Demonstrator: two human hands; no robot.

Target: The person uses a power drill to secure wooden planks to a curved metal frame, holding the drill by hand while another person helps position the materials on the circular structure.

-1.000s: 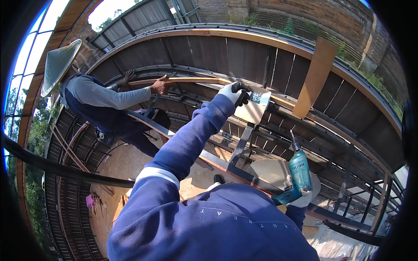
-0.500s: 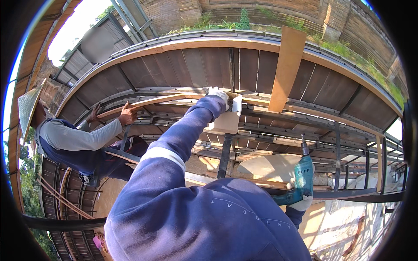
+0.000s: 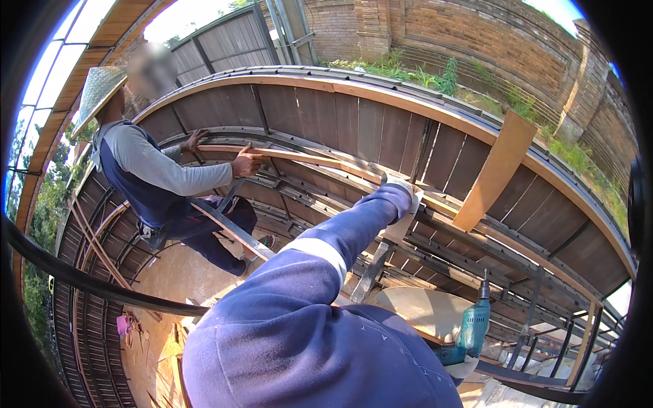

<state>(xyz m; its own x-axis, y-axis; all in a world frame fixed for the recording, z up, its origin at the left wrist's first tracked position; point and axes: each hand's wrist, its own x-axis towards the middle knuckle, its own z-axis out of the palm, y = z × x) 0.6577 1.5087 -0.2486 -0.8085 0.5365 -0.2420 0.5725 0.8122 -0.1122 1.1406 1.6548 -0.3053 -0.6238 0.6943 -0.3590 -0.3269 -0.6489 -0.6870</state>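
Note:
My left hand point(image 3: 398, 183), in a pale glove, reaches across to the curved rail with its fingers curled. It is at the near end of a long thin wooden strip point(image 3: 306, 157); what lies in its grip is hidden. Just beneath it shows a white box-like piece point(image 3: 401, 224), partly covered by my sleeve. My right hand point(image 3: 462, 369), gloved too, is low at the right, closed around the handle of a teal power drill point(image 3: 473, 326). The drill points upward, its bit apart from the wood.
At the left, a co-worker point(image 3: 156, 160) in a conical hat has both hands on the strip's far part. A wide brown board point(image 3: 496, 170) leans across the slatted curved wall. Dark metal bars point(image 3: 371, 272) and a black curved rail point(image 3: 102, 289) cross the space. Wood scraps point(image 3: 173, 353) litter the floor.
My view has turned left, so the scene sits farther right and lower. The co-worker's hands are still on the strip. My left hand remains at the rail, and the drill stays in my right.

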